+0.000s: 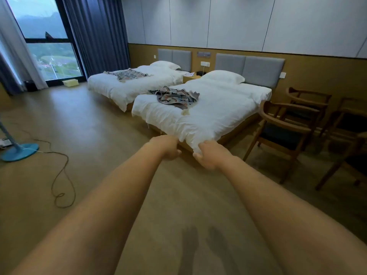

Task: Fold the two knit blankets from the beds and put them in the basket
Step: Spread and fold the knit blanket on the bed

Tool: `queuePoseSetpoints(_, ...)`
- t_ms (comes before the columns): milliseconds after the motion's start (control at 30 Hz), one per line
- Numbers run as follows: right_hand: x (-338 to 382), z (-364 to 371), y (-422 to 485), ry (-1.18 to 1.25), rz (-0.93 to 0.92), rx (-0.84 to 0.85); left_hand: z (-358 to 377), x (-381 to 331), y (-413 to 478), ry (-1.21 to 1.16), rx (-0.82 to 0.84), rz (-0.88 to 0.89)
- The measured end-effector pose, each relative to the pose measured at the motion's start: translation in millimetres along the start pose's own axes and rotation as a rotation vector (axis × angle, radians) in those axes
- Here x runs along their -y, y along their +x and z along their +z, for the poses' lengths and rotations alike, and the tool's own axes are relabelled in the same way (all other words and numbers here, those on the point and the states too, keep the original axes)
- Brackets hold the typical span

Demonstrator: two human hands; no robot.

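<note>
While my arms stretch forward, my left hand [168,148] and right hand [208,156] both clutch the foot corner of the white duvet [198,120]. One knit blanket [174,97] lies crumpled on this duvet, the other blanket [129,74] spread on the far bed [111,88]; the basket [70,82] sits on the floor beyond.

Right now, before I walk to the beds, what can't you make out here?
Head view only:
1. Left hand and right hand: their backs face the camera, hiding whether the curled fingers grip anything.
2. Pale yellow container by the window: too small to confirm as the basket.
3. Near blanket: bunched, so its folds hide its edges.
4. Rightmost chair: cut off by the right edge.
</note>
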State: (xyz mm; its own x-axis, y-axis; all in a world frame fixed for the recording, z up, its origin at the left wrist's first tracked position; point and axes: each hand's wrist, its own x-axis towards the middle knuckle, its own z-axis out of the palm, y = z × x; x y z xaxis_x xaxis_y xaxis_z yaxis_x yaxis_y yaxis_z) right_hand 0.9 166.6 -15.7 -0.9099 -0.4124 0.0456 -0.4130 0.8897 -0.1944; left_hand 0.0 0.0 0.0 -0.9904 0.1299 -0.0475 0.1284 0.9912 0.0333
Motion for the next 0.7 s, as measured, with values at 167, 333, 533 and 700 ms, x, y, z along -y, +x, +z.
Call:
queuePoseSetpoints(167,-10,11,84,-0.012,0.020,0.018,-1,37,78,0.016,0.041,0.000)
queuePoseSetpoints(333,-17,17,179,-0.025,0.025,0.042,-3,78,163,-0.054,0.063,0.034)
queuePoseSetpoints(533,-18,37,281,-0.054,0.027,0.092,3,134,249,-0.043,0.076,0.010)
queuePoseSetpoints(700,-28,49,350,-0.038,0.028,0.130,9,167,311,-0.051,0.065,-0.021)
